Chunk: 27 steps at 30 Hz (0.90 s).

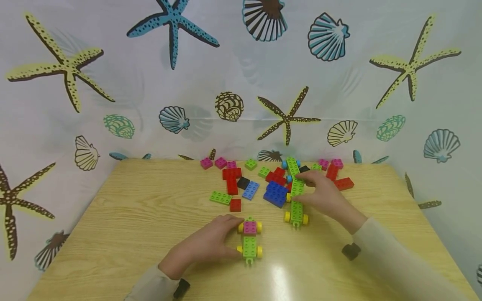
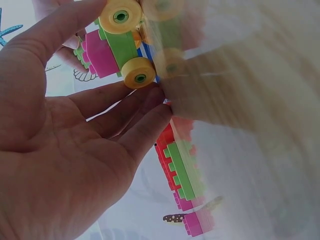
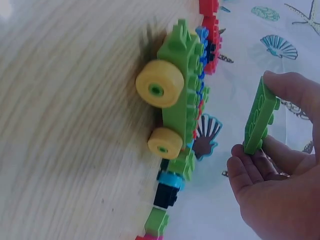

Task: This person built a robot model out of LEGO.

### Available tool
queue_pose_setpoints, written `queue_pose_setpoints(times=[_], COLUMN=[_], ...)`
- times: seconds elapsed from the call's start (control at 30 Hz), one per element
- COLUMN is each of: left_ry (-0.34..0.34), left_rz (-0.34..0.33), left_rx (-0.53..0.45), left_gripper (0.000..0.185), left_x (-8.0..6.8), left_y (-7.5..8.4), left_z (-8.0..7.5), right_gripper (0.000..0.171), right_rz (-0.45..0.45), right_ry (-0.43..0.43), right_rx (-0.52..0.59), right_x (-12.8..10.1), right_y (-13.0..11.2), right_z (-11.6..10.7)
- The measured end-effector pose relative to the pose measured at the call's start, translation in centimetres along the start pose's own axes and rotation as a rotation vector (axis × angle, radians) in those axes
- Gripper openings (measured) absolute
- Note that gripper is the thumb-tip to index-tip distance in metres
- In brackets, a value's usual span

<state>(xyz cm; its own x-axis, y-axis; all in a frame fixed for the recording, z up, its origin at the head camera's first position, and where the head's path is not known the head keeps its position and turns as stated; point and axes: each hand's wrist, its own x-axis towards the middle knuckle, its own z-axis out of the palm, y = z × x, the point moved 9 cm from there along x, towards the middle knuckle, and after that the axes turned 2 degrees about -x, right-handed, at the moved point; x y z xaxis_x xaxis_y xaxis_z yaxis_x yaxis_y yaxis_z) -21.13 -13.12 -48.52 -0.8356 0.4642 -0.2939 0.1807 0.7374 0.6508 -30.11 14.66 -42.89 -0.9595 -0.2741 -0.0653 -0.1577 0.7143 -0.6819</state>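
My right hand pinches a green building brick by its two ends, thumb on one and fingertips on the other. In the head view that brick overlaps a green toy car base with yellow wheels. Behind it stands another green base with blue wheels. On the left, my left hand lies beside a small green toy car carrying a pink brick. Its thumb and fingertips touch the yellow wheels, the fingers extended rather than curled.
Loose bricks lie along the back of the table: blue bricks, red bricks, a flat green brick, a light blue plate and pink bricks. A patterned curtain hangs behind the wooden table.
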Motion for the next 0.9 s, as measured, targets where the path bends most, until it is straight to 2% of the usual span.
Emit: queue_pose_setpoints(times=[0.37, 0.9], left_ry=[0.002, 0.014], left_rz=[0.014, 0.046], left_rx=[0.004, 0.008], left_gripper=[0.091, 0.090], left_x=[0.0, 0.0], left_y=[0.0, -0.2], left_z=[0.0, -0.2], right_gripper=[0.067, 0.067], right_rz=[-0.055, -0.079], right_ry=[-0.049, -0.117], right_rx=[0.052, 0.114], right_x=[-0.9, -2.6], right_y=[-1.7, -5.0], right_z=[3.5, 7.6])
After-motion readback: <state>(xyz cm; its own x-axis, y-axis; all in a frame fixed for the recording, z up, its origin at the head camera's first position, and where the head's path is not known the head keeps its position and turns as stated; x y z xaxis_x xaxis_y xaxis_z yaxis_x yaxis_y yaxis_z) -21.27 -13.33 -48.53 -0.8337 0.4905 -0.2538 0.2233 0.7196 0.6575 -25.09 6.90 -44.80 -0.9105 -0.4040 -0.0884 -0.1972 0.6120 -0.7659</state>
